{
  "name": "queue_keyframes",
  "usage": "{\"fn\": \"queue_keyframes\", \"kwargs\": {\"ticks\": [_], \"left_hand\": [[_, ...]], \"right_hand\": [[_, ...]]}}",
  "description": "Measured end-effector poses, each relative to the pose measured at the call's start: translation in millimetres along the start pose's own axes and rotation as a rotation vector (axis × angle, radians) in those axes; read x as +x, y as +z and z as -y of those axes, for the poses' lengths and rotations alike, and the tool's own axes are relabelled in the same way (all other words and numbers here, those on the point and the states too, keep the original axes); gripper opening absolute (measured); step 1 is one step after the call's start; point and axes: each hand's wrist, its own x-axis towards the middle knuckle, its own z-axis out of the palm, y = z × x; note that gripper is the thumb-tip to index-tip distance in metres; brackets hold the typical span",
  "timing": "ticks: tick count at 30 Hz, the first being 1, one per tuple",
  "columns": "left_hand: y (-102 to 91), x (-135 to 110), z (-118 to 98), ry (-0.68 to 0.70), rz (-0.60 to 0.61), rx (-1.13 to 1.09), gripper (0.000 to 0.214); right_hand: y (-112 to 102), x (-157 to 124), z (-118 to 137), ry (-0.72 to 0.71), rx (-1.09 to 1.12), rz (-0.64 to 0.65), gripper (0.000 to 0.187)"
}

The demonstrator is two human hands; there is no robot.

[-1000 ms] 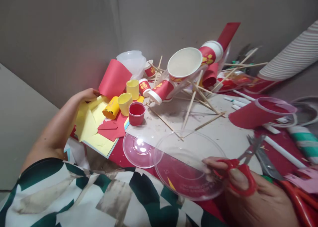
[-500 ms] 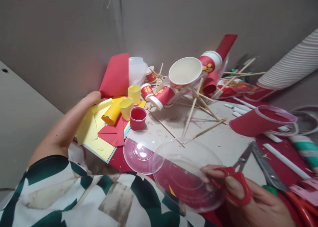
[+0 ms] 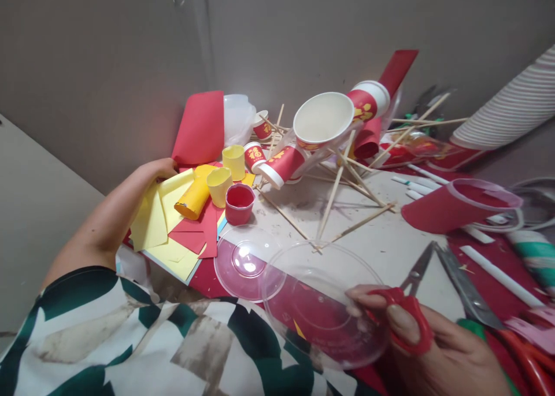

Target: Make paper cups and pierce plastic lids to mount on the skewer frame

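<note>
My right hand (image 3: 433, 338) is closed round the red handles of a small pair of scissors (image 3: 417, 271), its blades slightly apart and pointing away. Its fingertips overlap the rim of a clear plastic lid (image 3: 321, 303); whether they grip it I cannot tell. A second clear lid (image 3: 248, 263) lies partly under the first. At the left, my left hand (image 3: 161, 169) is closed at the lower corner of a tilted red paper sheet (image 3: 200, 127), with the fingertips mostly hidden. Beside that hand are yellow paper sheets (image 3: 147, 217), a yellow-orange tube (image 3: 193, 199) and small paper rings (image 3: 240, 204).
Thin wooden sticks (image 3: 332, 196) stand joined in a frame with red paper cups (image 3: 286, 163) and a large white-lined cup (image 3: 324, 118). Right of it are a red paper cylinder (image 3: 437, 208), larger scissors (image 3: 470, 289) and a leaning cup stack (image 3: 505, 104). Grey walls enclose the table.
The view has shifted slightly. Both hands keep nearly the same places, the right on the small scissors and the left at the red paper sheet.
</note>
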Motion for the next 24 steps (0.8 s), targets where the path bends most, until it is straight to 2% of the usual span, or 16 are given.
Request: {"fn": "queue_keyframes", "kwargs": {"ticks": [4, 17, 20, 24], "left_hand": [[1.9, 0, -2, 0.002, 0.063, 0.021, 0.031], [-1.5, 3, 9, -0.034, 0.117, -0.058, 0.078], [2.7, 3, 8, -0.032, 0.078, -0.065, 0.072], [3.7, 4, 8, -0.024, 0.025, -0.053, 0.052]], "right_hand": [[-3, 1, -5, 0.025, -0.005, 0.009, 0.034], [2, 0, 8, 0.043, -0.096, -0.015, 0.033], [5, -3, 14, 0.033, -0.096, -0.018, 0.031], [5, -3, 16, 0.023, -0.131, -0.023, 0.032]]}}
